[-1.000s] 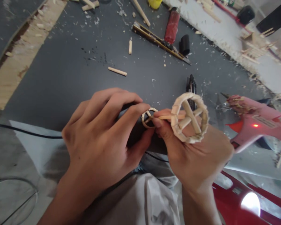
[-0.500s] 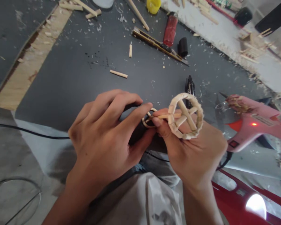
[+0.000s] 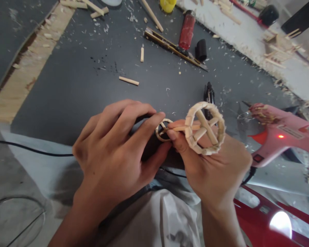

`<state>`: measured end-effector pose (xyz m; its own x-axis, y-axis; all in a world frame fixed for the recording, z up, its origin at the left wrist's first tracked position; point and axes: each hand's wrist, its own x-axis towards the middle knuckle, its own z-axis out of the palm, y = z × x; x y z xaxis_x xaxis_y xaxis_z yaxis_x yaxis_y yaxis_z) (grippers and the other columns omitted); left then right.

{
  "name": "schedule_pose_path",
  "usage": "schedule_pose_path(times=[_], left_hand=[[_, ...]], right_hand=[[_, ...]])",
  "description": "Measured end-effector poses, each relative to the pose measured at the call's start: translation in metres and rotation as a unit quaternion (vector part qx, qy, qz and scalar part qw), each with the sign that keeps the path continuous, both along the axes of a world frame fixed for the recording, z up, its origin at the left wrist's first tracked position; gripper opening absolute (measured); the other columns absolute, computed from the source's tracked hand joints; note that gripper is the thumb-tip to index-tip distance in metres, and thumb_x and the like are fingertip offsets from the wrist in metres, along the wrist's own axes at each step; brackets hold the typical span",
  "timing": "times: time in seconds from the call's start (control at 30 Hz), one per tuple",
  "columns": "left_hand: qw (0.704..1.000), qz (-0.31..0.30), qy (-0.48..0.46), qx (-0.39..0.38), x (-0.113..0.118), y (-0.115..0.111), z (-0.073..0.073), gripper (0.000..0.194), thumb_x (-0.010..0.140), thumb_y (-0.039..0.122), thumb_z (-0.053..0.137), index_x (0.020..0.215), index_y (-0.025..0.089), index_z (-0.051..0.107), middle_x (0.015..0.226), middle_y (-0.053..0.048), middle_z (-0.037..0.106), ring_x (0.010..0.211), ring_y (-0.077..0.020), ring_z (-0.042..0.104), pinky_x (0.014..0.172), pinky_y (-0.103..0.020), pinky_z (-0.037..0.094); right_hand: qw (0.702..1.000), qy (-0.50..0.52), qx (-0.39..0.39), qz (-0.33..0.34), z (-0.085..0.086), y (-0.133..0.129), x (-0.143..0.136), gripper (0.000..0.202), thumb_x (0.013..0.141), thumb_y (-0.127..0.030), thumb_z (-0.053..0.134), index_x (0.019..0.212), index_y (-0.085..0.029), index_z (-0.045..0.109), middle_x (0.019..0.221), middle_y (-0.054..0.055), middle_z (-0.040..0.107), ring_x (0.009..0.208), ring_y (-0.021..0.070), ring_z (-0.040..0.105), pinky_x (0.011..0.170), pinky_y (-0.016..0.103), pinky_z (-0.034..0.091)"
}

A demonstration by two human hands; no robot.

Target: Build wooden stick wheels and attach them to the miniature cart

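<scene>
Right hand: thumb and forefinger are pinched together on a thin stick. The stick extends right and passes behind the rim of a large wooden wheel, which appears in front of the back of this hand; the joint between them is not visible. A small wooden wheel lies at the left end of the stick, between the two hands, over the near edge of the grey worktop. Both wheels have crossed spokes.

Left hand: fingers curved, thumb and forefinger apart at opposite edges of the small wheel. Whether they press on its rim cannot be told.

Surroundings: a black marker lies just beyond the large wheel. Farther off are a knife with its blade exposed, a red lighter touching or just beside it, and a black cap. Two short sticks, one nearer and one farther, lie apart, left of the knife. On the right side, a pink glue gun shows a lit red lamp. Wood shavings are scattered over the far surface.
</scene>
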<state>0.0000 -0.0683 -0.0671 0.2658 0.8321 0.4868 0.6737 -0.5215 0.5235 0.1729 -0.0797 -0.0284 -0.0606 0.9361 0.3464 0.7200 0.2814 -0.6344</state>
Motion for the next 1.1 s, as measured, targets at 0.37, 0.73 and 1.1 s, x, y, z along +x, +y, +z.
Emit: schedule_pose_path(times=[0.37,0.73,1.1], left_hand=[[0.999,0.001,0.003,-0.032,0.0002,-0.0021,-0.0005,0.050,0.086,0.038,0.075,0.136,0.030,0.067,0.138,-0.006,0.070,0.131,-0.0366,0.060,0.107,-0.049,0.045],[1.000,0.000,0.010,-0.020,0.0010,-0.0004,0.0006,0.051,0.088,0.042,0.075,0.136,0.027,0.067,0.134,-0.009,0.072,0.128,-0.0376,0.063,0.105,-0.051,0.048],[0.994,-0.018,-0.056,-0.087,-0.0011,-0.0038,-0.0019,0.069,0.085,0.046,0.082,0.150,0.037,0.058,0.142,-0.005,0.068,0.139,-0.0385,0.055,0.122,-0.052,0.038]], right_hand=[[1.000,-0.003,0.001,-0.014,-0.0014,-0.0013,-0.0009,0.021,0.095,-0.011,0.072,0.088,-0.029,0.080,0.078,-0.007,0.074,0.067,0.0072,0.066,0.056,0.020,0.049],[0.999,-0.010,0.010,-0.029,-0.0030,-0.0041,0.0025,0.014,0.091,-0.016,0.077,0.096,-0.029,0.082,0.083,-0.003,0.077,0.076,0.0147,0.072,0.059,0.024,0.052],[0.997,0.060,0.016,-0.050,-0.0036,-0.0020,-0.0021,0.021,0.089,-0.013,0.077,0.096,-0.031,0.084,0.087,0.000,0.081,0.079,0.0194,0.075,0.064,0.032,0.058]])
